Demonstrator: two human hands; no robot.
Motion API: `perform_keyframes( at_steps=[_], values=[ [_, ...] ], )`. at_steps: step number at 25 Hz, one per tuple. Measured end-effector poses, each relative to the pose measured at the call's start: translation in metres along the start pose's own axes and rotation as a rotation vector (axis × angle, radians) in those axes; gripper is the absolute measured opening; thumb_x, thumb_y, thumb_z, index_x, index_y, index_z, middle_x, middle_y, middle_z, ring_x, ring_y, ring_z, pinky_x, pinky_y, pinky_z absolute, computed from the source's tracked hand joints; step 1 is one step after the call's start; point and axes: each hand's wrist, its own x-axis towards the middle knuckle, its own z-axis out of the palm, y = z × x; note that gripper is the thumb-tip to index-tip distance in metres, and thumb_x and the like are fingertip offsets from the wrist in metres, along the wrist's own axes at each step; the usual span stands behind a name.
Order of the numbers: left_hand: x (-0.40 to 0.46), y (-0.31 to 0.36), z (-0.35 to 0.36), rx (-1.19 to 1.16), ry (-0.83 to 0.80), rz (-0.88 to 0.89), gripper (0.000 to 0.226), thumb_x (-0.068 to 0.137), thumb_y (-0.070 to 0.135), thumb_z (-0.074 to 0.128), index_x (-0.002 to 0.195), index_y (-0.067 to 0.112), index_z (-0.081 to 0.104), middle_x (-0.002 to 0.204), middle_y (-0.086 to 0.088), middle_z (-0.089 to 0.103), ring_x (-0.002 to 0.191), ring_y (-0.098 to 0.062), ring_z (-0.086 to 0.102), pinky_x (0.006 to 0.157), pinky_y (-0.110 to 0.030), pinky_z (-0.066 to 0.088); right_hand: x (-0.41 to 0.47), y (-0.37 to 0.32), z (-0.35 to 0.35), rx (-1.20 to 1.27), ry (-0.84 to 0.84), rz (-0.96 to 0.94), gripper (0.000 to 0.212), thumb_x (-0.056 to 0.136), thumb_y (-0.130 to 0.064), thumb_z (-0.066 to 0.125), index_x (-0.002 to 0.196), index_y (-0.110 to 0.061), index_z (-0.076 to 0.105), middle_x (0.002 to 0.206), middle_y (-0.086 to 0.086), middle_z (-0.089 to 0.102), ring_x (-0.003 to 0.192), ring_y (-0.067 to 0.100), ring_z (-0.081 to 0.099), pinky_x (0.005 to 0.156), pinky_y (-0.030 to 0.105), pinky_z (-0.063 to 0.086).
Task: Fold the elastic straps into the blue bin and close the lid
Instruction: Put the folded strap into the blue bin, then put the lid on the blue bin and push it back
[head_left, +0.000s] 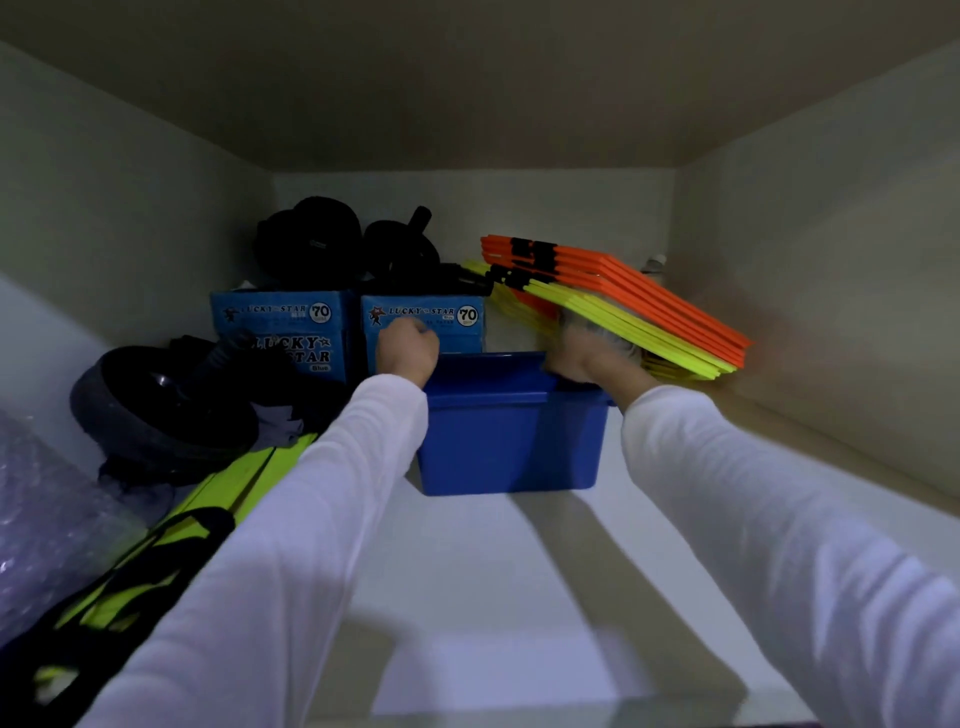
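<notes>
The white shelf (519, 571) carries the blue bin (511, 441), which sits between two blue Lucky Star boxes (423, 325) and a tilted stack of orange and yellow slats (639, 306). The left hand (408, 348) curls its grip over the bin's left rim. The right hand (592, 353) grasps the right rim, blurred.

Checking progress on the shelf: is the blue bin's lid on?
No. The blue bin shows an open rim with no lid; both hands grip its top edge.

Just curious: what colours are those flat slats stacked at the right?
Orange on top, yellow beneath, with black bands: the slats, seen in the head view.
</notes>
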Motion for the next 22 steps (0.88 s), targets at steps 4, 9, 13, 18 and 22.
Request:
perform_keyframes(
  at_steps=[4,9,13,18,22],
  values=[
    [-0.044,0.045,-0.014,-0.242,0.060,0.251,0.029,0.096,0.011,0.044,0.107,-0.001,0.068,0.111,-0.019,0.069,0.100,-0.028,0.063,0.080,-0.021,0.043,-0.042,0.006,-0.035,0.410,0.345,-0.035,0.022,0.088,-0.016,0.052,0.086,-0.002,0.069,0.086,0.017,0.065,0.083,0.025,0.060,0.062,0.028,0.043],
    [-0.102,0.127,-0.044,-0.397,0.132,0.505,0.029,0.097,0.019,0.045,0.108,0.004,0.067,0.094,-0.008,0.068,0.086,-0.016,0.059,0.075,-0.020,0.043,-0.111,0.013,-0.118,0.653,0.797,-0.099,0.029,0.091,-0.017,0.051,0.089,0.005,0.071,0.088,0.025,0.070,0.084,0.030,0.064,0.075,0.036,0.047],
    [-0.130,0.188,-0.074,-0.474,0.273,0.622,0.028,0.097,0.018,0.046,0.116,0.005,0.061,0.106,-0.009,0.065,0.089,-0.010,0.054,0.076,-0.014,0.040,-0.144,0.018,-0.173,0.916,0.930,-0.116,0.019,0.090,-0.016,0.052,0.081,-0.008,0.067,0.075,0.009,0.063,0.074,0.019,0.055,0.069,0.031,0.043],
    [-0.149,0.255,-0.111,-0.587,0.298,0.643,0.040,0.098,0.021,0.044,0.135,0.007,0.048,0.133,-0.011,0.054,0.116,-0.019,0.054,0.100,-0.029,0.043,-0.184,0.019,-0.237,0.989,1.058,-0.195,0.026,0.094,-0.016,0.051,0.111,0.001,0.061,0.103,0.013,0.064,0.090,0.012,0.052,0.076,0.017,0.037],
    [-0.154,0.292,-0.130,-0.598,0.276,0.651,0.052,0.101,0.025,0.036,0.149,0.012,0.025,0.155,-0.007,0.031,0.143,-0.019,0.029,0.118,-0.030,0.022,-0.191,0.016,-0.276,1.025,1.020,-0.219,0.046,0.094,-0.025,0.052,0.136,-0.006,0.043,0.126,0.012,0.056,0.110,0.018,0.053,0.094,0.024,0.039]
  ],
)
